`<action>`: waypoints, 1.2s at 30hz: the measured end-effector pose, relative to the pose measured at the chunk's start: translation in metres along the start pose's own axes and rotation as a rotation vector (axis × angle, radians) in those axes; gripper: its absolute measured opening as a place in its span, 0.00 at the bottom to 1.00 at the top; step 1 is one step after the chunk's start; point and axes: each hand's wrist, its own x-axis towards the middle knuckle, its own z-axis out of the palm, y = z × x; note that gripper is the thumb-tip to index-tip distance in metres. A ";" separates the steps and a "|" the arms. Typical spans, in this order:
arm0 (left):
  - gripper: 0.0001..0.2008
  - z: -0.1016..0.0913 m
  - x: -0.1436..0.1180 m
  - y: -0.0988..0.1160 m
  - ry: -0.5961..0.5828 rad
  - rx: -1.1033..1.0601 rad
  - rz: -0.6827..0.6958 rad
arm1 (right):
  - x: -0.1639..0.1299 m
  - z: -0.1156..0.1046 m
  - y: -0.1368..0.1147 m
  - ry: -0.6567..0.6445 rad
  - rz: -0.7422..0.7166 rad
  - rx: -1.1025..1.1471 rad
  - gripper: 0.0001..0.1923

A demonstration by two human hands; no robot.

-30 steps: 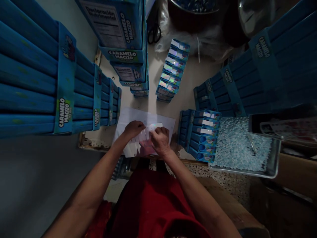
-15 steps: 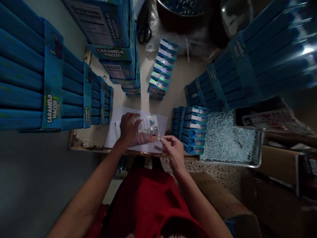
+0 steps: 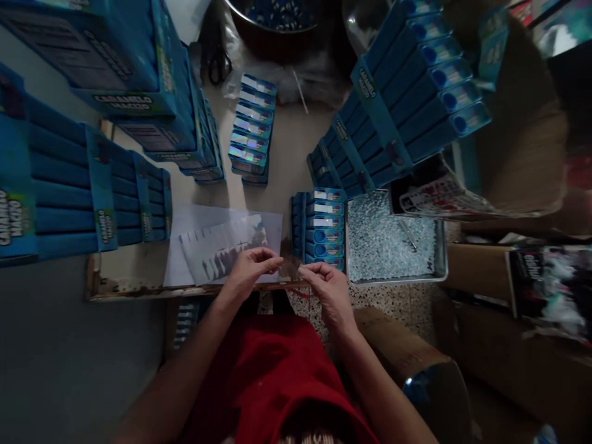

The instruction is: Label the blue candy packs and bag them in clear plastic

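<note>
A shiny sheet (image 3: 226, 248) with a row of pale marks lies on white paper (image 3: 178, 259) at the table's front edge. My left hand (image 3: 252, 269) is just right of that sheet, thumb and fingertips pinched together. Facing it across a small gap, my right hand (image 3: 329, 288) is also closed in a pinch. What the fingertips hold, if anything, is too small and dim to make out. Just beyond my right hand stands a pack of blue tubes (image 3: 326, 222) labelled in blue; some tops carry silvery strips, others show round openings.
A metal tray (image 3: 443, 250) of pale blue grains, with a metal utensil (image 3: 407, 235) in it, sits at right. Tall blue packs (image 3: 124, 203) and stacked boxes (image 3: 139, 105) rise at left, more packs (image 3: 370, 123) at right. Scissors (image 3: 219, 66) lie at the back.
My left hand has left the shiny sheet and moved right, close to my right hand, its fingers now pinched. The view has swung right, so things appear shifted left.
</note>
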 end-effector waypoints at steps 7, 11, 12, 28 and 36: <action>0.17 0.063 0.010 0.024 0.162 0.184 0.122 | 0.035 -0.043 -0.025 0.282 -0.324 -0.392 0.16; 0.16 0.076 0.031 0.030 0.228 0.222 0.171 | 0.067 -0.048 -0.031 0.334 -0.363 -0.511 0.14; 0.16 0.076 0.034 0.030 0.239 0.216 0.172 | 0.072 -0.048 -0.032 0.334 -0.366 -0.536 0.14; 0.24 0.082 0.062 -0.003 0.202 -0.177 -0.109 | 0.100 -0.066 -0.029 0.386 -0.248 -0.554 0.27; 0.16 0.077 0.028 -0.005 0.582 0.135 0.372 | 0.061 -0.077 -0.058 0.341 -0.324 -0.152 0.25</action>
